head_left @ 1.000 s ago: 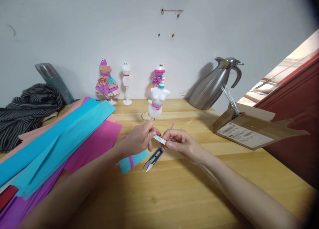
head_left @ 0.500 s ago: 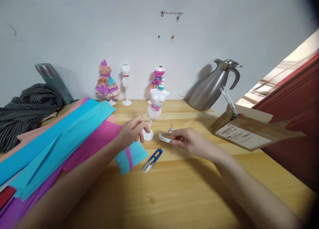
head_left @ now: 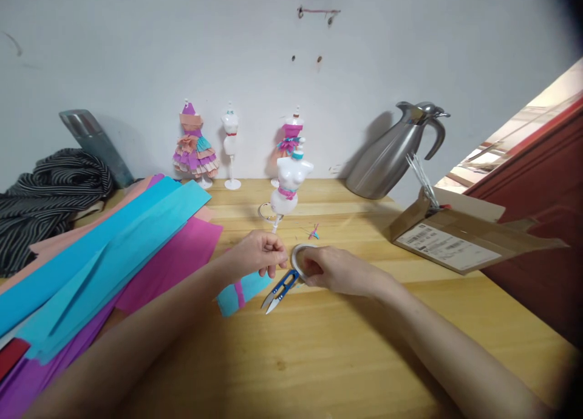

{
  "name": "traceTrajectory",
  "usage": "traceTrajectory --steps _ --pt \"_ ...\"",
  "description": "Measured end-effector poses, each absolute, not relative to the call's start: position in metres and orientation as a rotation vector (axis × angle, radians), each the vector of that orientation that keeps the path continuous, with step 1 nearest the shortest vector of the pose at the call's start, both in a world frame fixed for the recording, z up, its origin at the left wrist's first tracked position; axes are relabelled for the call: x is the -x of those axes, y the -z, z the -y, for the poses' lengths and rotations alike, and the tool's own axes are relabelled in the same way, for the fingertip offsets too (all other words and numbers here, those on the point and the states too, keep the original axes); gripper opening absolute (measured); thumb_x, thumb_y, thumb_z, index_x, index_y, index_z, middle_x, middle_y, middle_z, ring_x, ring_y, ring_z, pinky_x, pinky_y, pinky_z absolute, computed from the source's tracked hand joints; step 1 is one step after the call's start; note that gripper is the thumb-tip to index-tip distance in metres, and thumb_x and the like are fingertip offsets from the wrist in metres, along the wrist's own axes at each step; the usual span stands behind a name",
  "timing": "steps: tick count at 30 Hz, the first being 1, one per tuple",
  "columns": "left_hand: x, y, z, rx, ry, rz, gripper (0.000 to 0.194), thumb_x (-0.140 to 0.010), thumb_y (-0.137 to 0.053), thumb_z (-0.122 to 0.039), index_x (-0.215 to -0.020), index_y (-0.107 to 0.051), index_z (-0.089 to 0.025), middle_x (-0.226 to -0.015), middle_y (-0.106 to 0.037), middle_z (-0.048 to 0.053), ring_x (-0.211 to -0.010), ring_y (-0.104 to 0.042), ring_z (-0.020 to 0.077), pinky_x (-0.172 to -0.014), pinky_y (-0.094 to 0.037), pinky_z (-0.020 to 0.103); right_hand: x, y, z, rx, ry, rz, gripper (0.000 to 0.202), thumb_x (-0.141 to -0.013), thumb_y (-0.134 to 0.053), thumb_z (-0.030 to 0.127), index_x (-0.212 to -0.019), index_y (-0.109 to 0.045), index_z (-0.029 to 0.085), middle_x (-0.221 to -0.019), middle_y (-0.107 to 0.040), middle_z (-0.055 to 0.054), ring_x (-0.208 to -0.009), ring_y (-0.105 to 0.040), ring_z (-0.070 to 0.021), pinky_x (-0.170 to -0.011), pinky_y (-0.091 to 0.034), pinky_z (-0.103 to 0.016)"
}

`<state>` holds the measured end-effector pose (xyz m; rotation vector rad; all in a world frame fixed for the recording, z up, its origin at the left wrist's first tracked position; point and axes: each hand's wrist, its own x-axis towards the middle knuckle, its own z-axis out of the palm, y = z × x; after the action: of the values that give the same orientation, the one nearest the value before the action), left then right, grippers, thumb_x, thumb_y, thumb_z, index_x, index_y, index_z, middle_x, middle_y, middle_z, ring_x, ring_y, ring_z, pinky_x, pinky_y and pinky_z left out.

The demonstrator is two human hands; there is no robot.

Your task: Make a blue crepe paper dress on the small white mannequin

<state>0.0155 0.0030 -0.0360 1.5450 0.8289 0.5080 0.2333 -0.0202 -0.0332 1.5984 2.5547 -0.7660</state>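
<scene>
My right hand [head_left: 334, 269] grips a narrow white roll of tape [head_left: 297, 260], tilted up on its edge near the scissors' handles. Just left of the roll, my left hand [head_left: 262, 255] is closed, thumb against fingers; whatever it may pinch is too small to make out. Below the hands lie blue-handled thread snips [head_left: 279, 291] with their blades toward me. A folded turquoise paper with a pink band [head_left: 240, 294] sits partly under my left hand. Behind stands a white mannequin [head_left: 293, 173] with a pink waist band, its base hidden by my left hand.
Three more small mannequins stand by the wall, one in a ruffled paper dress [head_left: 195, 146]. Coloured paper sheets [head_left: 132, 255] and a striped cloth [head_left: 59, 188] lie left. A steel jug [head_left: 387, 155] and cardboard box [head_left: 449, 240] are right. Small scraps [head_left: 314, 231] lie behind the roll.
My left hand has moved right and toward me, and its fingers have closed. The roll in my right hand has turned from nearly flat to upright. The view has shifted slightly.
</scene>
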Motion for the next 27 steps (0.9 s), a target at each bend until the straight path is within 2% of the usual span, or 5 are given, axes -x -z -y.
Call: traceTrajectory --steps 6,11,20,23,27 --pt "-0.018 0.043 -0.002 -1.472 -0.497 -0.81 0.018 -0.073 -0.063 -0.03 -0.067 -0.056 -0.014 -0.05 -0.055 -0.004 -0.041 -0.047 0.0049 -0.04 -0.035 0.017 -0.227 0.033 0.023 -1.628 0.809 -2.786 0.011 -0.07 -0.058 0.013 -0.068 -0.049 0.018 -0.065 -0.05 0.004 -0.058 -0.039 -0.0096 -0.056 -0.03 -0.022" --pt "-0.017 0.058 -0.006 -1.395 -0.504 -0.765 0.028 -0.078 -0.063 -0.039 -0.067 -0.057 -0.014 -0.051 -0.055 -0.003 -0.039 -0.045 0.0046 -0.041 -0.033 0.017 -0.221 0.033 0.029 -1.467 1.214 -2.691 0.012 -0.07 -0.053 0.009 -0.06 -0.057 0.015 -0.055 -0.049 0.004 -0.051 -0.038 -0.0074 -0.051 -0.03 -0.021" --pt "-0.016 0.062 -0.01 -1.246 -0.523 -0.734 0.035 -0.071 -0.069 -0.045 -0.075 -0.065 -0.01 -0.053 -0.056 -0.001 -0.04 -0.046 0.0046 -0.042 -0.032 0.018 -0.228 0.021 0.037 -1.266 1.556 -2.424 0.032 -0.069 -0.057 0.009 -0.098 -0.068 0.014 -0.069 -0.064 0.0 -0.059 -0.059 -0.012 -0.053 -0.042 -0.02" --pt "-0.017 0.059 -0.008 -1.243 -0.526 -0.732 0.036 -0.069 -0.07 -0.046 -0.072 -0.065 -0.01 -0.053 -0.057 -0.001 -0.04 -0.046 0.005 -0.042 -0.032 0.018 -0.223 0.023 0.04 -1.325 1.428 -2.55 0.024 -0.075 -0.049 0.007 -0.089 -0.067 0.015 -0.059 -0.055 0.003 -0.048 -0.054 -0.0088 -0.048 -0.037 -0.019" --pt "-0.017 0.055 -0.007 -1.273 -0.502 -0.731 0.038 -0.071 -0.067 -0.048 -0.064 -0.061 -0.011 -0.046 -0.053 -0.001 -0.039 -0.043 0.0051 -0.042 -0.031 0.019 -0.214 0.029 0.042 -1.529 1.077 -3.044 0.017 -0.082 -0.047 0.01 -0.07 -0.057 0.016 -0.064 -0.054 0.001 -0.058 -0.049 -0.0094 -0.055 -0.037 -0.021"
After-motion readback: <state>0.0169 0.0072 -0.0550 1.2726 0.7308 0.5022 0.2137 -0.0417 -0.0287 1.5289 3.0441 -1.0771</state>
